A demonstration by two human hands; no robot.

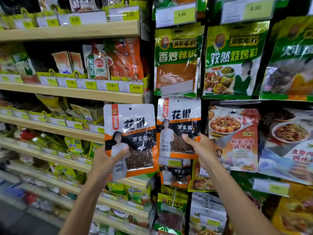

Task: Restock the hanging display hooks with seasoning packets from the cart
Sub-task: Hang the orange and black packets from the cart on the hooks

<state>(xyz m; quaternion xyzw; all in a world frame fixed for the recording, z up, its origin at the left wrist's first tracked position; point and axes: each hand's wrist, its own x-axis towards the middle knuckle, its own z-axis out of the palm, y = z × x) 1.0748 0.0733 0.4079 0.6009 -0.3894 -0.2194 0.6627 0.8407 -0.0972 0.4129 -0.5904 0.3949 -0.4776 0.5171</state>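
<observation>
- Two bare forearms slant up from the bottom edge toward the display, elbows low, wrists high.
- The left hand (110, 158) is clamped on the lower left corner of a white, orange and black plastic peppercorn packet (130, 138). Its thumb lies across the front and the fingers are curled behind. The packet is upright, tipped a little, and the hang hole at its top is free.
- That loose packet sits just left of a matching white, orange and black hanging packet (179, 122), edges about touching.
- The right hand (199, 150) pinches the hanging packet low on its right side. Its thumb is pressed flat on the front, pointing left. The other fingers are tucked behind, so I can't really see them.
- Right under the hanging packet is a small yellow price tag (172, 162), then another pouch of the same kind, partly covered.
- Straight above it is a big green and yellow chili powder pouch (177, 61).
- To its right, past the right wrist, is an orange and white tofu sauce pouch (237, 141).
- Off to its left are pale wooden shelves (72, 92) lined with yellow price labels.
</observation>
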